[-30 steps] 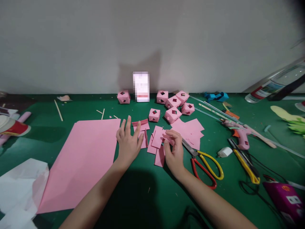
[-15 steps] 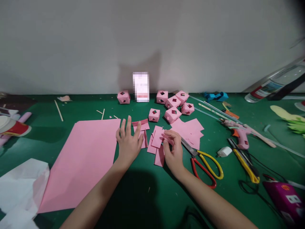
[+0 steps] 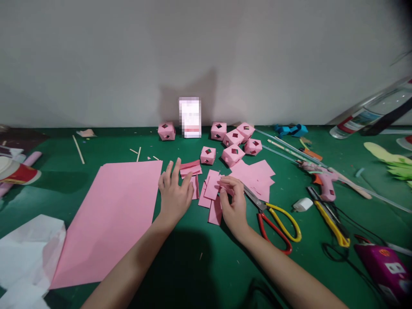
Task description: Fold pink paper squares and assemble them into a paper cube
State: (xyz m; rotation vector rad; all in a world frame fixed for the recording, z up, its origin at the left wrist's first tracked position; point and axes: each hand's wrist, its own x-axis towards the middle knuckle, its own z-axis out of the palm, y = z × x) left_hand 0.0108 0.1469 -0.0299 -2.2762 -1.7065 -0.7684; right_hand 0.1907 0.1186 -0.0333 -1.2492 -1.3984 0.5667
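Observation:
My left hand [image 3: 175, 193] hovers or rests, I cannot tell which, with its fingers apart between a large pink paper sheet [image 3: 116, 214] and folded pink paper pieces [image 3: 190, 166]. My right hand [image 3: 234, 204] is loosely curled at the right edge of several small pink paper rectangles [image 3: 212, 184]. Its thumb and fingertips stay apart, and no held thing shows between them. Right beside it lie scissors [image 3: 262, 206] with one red and one yellow handle, their tips hidden by the hand. Flat pink paper cutouts [image 3: 257, 176] lie behind the scissors.
Several pink paper cubes with cut-out holes [image 3: 233, 154] stand at the back near a blurred upright screen [image 3: 190, 116]. At right lie a pink glue gun [image 3: 326, 182], a yellow utility knife [image 3: 333, 223], a white charger [image 3: 303, 204] and a bottle [image 3: 357, 120]. White paper [image 3: 28, 249] lies left.
My left hand's fingers have drawn slightly together, so more of the folded pink pieces shows. My right hand has barely moved.

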